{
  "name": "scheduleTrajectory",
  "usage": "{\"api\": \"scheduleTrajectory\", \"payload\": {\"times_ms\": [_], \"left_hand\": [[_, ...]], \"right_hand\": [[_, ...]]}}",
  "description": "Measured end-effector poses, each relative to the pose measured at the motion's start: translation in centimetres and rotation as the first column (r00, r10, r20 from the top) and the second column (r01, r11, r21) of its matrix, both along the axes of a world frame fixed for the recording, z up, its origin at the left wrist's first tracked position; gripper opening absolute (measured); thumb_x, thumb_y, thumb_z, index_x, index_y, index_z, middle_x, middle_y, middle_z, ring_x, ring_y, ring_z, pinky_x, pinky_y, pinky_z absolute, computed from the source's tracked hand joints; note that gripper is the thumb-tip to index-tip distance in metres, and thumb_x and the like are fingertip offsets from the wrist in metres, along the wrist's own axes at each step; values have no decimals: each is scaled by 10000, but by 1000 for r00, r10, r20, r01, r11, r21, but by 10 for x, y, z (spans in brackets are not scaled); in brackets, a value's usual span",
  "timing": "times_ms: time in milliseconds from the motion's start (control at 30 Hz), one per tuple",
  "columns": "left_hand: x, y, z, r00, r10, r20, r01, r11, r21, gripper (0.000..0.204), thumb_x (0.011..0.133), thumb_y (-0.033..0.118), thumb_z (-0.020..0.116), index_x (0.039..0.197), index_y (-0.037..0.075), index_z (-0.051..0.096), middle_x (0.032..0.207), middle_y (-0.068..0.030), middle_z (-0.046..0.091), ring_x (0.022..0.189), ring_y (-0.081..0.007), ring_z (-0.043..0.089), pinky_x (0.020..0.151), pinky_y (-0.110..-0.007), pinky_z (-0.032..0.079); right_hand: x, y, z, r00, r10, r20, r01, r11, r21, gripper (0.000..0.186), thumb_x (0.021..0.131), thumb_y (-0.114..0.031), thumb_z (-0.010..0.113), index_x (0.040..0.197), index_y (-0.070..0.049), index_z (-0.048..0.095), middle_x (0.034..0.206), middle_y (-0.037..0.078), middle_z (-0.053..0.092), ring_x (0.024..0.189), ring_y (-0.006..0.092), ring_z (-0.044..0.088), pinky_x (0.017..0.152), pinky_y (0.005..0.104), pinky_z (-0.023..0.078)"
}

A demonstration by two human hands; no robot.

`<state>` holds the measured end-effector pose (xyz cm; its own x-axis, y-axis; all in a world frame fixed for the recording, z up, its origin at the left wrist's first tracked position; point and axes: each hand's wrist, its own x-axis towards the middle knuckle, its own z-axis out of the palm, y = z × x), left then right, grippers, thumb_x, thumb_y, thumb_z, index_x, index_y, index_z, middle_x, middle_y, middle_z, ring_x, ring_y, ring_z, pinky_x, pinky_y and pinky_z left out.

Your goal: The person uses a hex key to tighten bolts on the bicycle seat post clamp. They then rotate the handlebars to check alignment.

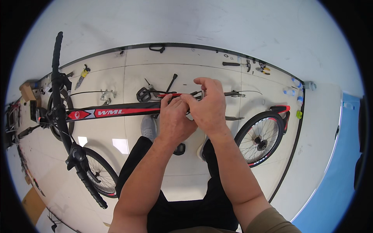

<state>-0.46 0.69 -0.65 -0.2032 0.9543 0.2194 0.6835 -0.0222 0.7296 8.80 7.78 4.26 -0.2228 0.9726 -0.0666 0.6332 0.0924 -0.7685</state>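
A black and red bicycle frame (142, 105) crosses in front of me between my legs. My left hand (175, 118) has its fingers curled over the frame's right end. My right hand (208, 106) is pressed beside it, thumb against the frame near my left fingertips, index finger bent above; what lies inside its grip is hidden. A crank pedal (143, 94) and thin metal rods (237, 117) show around my hands.
Drop handlebars (58, 97) stand at left over two wheels. A detached wheel (259, 139) lies right. Along the far wall lie pliers (263, 69), a hammer (233, 64), brake parts (107, 96) and bottles (289, 91). Cardboard boxes (27, 90) sit far left.
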Motion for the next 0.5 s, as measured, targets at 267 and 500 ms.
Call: {"api": "scheduleTrajectory", "payload": {"times_ms": [267,500], "left_hand": [[-3,0,6,1000,-29,5,29,998,-63,365,661,191,862,960,62,696,967,-49,733,1023,-225,679,1059,-485,394],[-1,1,6,1000,8,-19,-8,1000,-24,381,656,195,863,960,35,699,988,-71,743,1019,-239,689,1056,-478,406]], "right_hand": [[6,23,-40,995,-81,53,92,960,-265,548,754,-242,828,1194,22,637,1174,188,641,965,263,682,877,359,527],[27,38,-22,871,-108,-480,-213,797,-566,422,1007,-392,563,1015,-6,734,913,77,718,838,104,591,792,268,473]]}}
